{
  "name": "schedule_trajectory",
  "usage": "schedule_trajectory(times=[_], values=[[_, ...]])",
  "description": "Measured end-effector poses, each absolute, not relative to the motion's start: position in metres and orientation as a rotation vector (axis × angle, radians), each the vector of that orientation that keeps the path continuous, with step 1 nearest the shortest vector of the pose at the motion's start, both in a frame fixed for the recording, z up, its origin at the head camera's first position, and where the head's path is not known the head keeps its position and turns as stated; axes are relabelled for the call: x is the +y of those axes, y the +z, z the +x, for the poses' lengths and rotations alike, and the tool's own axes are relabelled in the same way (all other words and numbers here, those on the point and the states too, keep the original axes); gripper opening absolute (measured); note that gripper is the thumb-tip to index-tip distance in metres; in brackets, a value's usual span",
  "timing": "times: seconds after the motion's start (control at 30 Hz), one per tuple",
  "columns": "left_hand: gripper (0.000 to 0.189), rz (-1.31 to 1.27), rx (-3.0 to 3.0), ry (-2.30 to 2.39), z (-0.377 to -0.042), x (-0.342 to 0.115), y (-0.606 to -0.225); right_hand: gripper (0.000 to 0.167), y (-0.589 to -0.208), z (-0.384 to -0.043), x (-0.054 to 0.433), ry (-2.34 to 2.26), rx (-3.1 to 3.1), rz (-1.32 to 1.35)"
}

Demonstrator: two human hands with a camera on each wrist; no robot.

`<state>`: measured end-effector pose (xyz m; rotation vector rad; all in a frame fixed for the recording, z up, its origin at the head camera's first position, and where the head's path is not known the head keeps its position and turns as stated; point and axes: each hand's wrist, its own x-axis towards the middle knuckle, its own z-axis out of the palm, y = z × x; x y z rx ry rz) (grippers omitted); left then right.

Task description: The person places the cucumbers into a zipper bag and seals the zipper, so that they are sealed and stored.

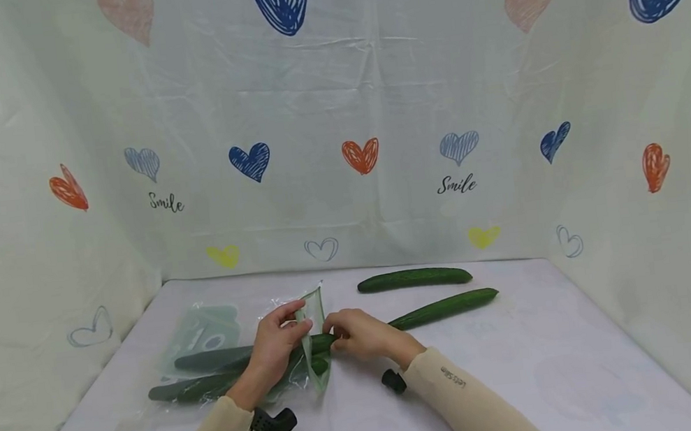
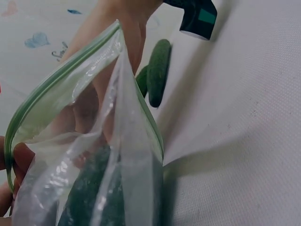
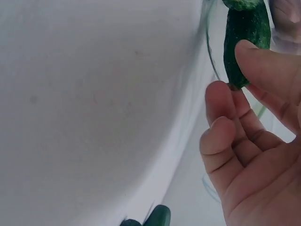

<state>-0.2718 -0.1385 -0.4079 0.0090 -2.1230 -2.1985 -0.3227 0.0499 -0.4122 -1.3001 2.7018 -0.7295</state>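
The left hand (image 1: pixel 273 339) pinches the rim of a clear zip bag (image 1: pixel 225 337); the right hand (image 1: pixel 361 333) grips the end of a cucumber (image 3: pixel 249 42) at the bag's mouth. The step in hand looks like feeding this cucumber in: its body already lies inside, beside a second bagged cucumber (image 1: pixel 187 390). The next move likely calls for a push on the held end past the rim while the left hand props the mouth wide.

The left wrist view shows the green zip strip (image 2: pixel 56 80) gaping; the right wrist view shows the thumb pressed along the cucumber's side. Only the head view gives the full length of the 2 loose cucumbers (image 1: pixel 415 278) on the tabletop (image 1: pixel 527 379), beyond the right hand.
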Motion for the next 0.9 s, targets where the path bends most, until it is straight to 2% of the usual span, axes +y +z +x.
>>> schedule_trajectory(times=[0.63,0.9], values=[[0.044,0.010,-2.107,-2.207,-0.273,-0.139,-0.407,0.019,-0.415,-0.321,0.021,-0.943,2.658,-1.092],[0.044,0.012,-2.111,-2.197,-0.273,-0.139,-0.406,0.017,-0.415,-0.321,0.017,-0.974,2.645,-1.080]])
